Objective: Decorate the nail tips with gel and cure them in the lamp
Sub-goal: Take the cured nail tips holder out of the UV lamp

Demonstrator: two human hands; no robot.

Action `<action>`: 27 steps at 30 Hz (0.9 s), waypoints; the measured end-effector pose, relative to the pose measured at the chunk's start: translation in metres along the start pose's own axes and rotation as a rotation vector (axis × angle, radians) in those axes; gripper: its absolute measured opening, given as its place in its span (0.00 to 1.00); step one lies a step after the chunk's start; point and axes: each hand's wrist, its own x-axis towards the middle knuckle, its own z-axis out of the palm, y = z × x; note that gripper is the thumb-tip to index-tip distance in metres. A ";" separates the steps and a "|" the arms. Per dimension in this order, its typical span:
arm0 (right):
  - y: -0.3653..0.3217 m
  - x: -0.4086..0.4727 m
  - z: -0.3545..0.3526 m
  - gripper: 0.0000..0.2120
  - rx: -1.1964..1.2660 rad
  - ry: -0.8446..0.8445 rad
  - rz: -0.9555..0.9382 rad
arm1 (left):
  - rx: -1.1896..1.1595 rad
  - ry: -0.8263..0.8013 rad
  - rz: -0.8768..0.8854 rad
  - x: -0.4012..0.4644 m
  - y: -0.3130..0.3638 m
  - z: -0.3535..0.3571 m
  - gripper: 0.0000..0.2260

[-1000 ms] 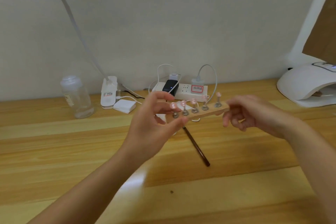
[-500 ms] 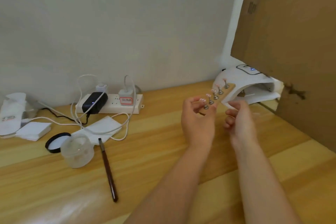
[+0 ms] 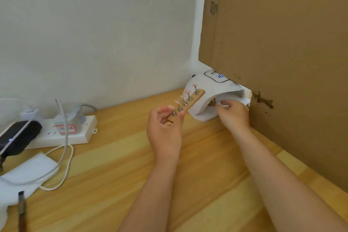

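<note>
My left hand (image 3: 164,128) pinches the near end of a wooden holder strip (image 3: 194,100) and holds it in the air, slanting up to the right. Several pink nail tips (image 3: 187,92) stand on small metal posts along the strip. Its far end is in front of the white curing lamp (image 3: 202,85), left of the lamp's opening. The lamp's display (image 3: 220,76) glows blue. My right hand (image 3: 233,115) is at the lamp's opening with its fingers loosely curled and holds nothing that I can see.
A big cardboard sheet (image 3: 282,52) stands along the right side, over the lamp's back. At the left of the wooden table (image 3: 116,165) lie a white power strip (image 3: 75,132), a black adapter (image 3: 18,137), cables, a white tissue (image 3: 28,171) and a brush (image 3: 22,211).
My right hand has let go of the strip's far end and moved to the lamp's opening. My left hand has carried the strip right, up to the lamp.
</note>
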 end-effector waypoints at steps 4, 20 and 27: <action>0.000 0.022 0.004 0.05 -0.189 -0.065 -0.037 | 0.000 -0.026 -0.030 0.003 -0.002 0.000 0.14; 0.014 0.004 0.001 0.09 -0.477 0.063 -0.054 | -0.001 -0.100 -0.069 0.004 -0.003 0.000 0.15; 0.025 -0.004 -0.006 0.13 -0.578 0.159 -0.004 | -0.004 -0.120 -0.053 0.001 0.000 0.000 0.16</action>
